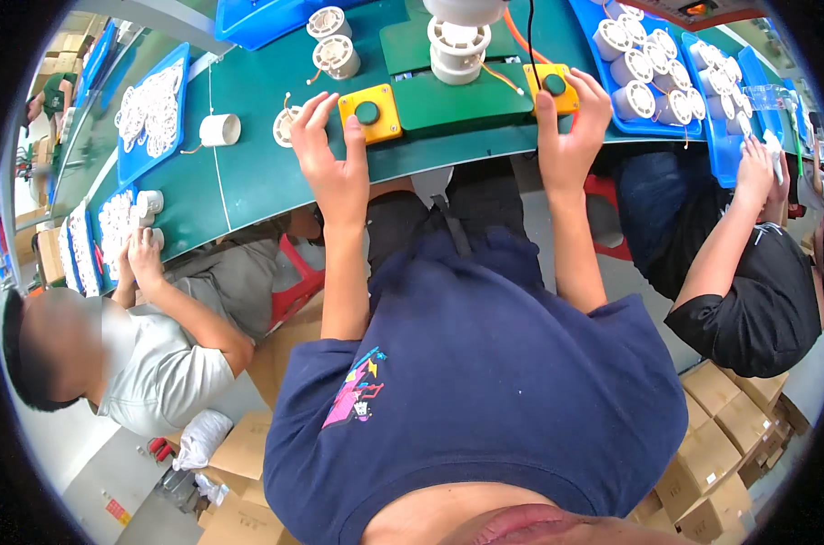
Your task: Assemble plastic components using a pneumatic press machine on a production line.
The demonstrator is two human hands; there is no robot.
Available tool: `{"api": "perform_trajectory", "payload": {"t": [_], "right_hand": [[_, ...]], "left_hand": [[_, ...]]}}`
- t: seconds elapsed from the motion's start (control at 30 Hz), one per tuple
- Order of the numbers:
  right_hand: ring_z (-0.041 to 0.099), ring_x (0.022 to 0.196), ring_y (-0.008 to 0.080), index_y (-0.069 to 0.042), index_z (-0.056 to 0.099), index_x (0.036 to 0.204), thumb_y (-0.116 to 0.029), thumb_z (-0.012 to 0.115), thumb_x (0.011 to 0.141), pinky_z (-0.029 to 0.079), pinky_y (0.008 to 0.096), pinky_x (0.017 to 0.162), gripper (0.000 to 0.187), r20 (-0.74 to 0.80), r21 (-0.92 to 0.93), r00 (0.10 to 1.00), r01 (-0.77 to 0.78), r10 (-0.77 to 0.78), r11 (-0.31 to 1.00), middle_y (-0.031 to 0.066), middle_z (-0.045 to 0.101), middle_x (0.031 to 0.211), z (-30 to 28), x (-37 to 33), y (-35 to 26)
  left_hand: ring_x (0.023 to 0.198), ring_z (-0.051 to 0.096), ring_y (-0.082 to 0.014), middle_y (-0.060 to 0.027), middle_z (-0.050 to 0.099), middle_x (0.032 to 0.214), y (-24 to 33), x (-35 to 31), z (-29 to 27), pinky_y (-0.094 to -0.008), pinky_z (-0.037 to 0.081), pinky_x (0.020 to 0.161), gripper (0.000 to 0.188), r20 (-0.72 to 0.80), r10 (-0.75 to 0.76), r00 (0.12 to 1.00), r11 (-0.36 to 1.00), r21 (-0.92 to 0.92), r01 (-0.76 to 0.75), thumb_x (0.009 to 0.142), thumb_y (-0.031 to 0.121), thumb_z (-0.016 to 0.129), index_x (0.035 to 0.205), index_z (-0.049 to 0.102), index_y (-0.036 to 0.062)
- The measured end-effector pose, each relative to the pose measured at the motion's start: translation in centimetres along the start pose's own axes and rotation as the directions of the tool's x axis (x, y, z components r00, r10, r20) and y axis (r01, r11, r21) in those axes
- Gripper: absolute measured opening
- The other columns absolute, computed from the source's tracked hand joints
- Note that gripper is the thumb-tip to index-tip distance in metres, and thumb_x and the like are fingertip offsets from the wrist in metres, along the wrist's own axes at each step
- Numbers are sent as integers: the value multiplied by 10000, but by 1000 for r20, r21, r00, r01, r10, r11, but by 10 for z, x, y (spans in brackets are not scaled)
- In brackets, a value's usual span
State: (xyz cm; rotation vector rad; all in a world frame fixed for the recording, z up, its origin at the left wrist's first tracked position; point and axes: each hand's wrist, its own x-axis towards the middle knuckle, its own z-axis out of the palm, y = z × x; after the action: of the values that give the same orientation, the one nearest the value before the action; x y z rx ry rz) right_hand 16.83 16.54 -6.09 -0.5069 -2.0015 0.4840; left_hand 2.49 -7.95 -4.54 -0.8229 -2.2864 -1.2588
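In the head view, I am resting my left hand (326, 154) on the green desk (248, 173) with its fingers (314, 111) spread apart, thumb lying against the left yellow button box (369, 113). My right hand (568, 132) is lying with fingers loosely apart around the right yellow button box (552, 86), touching its sides. Between the boxes a white spool (458, 50) is sitting on a green plate (457, 100), and more spools are filling a blue tray (653, 127) just right of my right hand.
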Motion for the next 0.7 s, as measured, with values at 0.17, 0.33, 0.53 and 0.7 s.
{"api": "perform_trajectory", "payload": {"t": [0.17, 0.33, 0.53, 0.7], "right_hand": [[598, 1096, 348, -36, 666, 1119, -345, 700, 988, 461, 453, 963, 337, 24, 6, 999, -38, 38, 999, 160, 643, 1213, 13, -10, 19], [604, 1037, 334, -67, 661, 1075, -394, 677, 995, 463, 440, 890, 337, -20, -91, 1000, -6, 4, 996, 138, 630, 1198, 23, -13, 20], [597, 977, 326, -86, 641, 1013, -405, 672, 995, 458, 437, 832, 322, -76, -153, 997, 8, -19, 988, 124, 623, 1165, 28, -11, 23], [607, 1004, 328, -82, 639, 1044, -411, 689, 981, 464, 438, 854, 339, -94, -98, 995, 10, -19, 995, 127, 637, 1164, 31, -13, 29]], "left_hand": [[1240, 586, -322, -166, 623, 1315, -13, -10, 10, -420, 455, 1062, 235, 67, -51, 996, 998, -43, 54, 1020, 166, 647, 1213, 692, 39], [1224, 609, -369, -190, 569, 1373, -13, -17, 6, -441, 514, 1008, 256, 133, 28, 991, 999, 26, -32, 990, 110, 685, 1246, 686, 96], [1285, 566, -350, -186, 552, 1401, -5, -18, 7, -450, 485, 1056, 237, 175, 26, 984, 996, 79, -40, 1008, 133, 670, 1239, 696, 89], [1277, 564, -364, -203, 561, 1368, -6, -18, 11, -452, 453, 1072, 219, 145, 14, 989, 1000, 8, -15, 1012, 126, 653, 1219, 699, 70]]}}
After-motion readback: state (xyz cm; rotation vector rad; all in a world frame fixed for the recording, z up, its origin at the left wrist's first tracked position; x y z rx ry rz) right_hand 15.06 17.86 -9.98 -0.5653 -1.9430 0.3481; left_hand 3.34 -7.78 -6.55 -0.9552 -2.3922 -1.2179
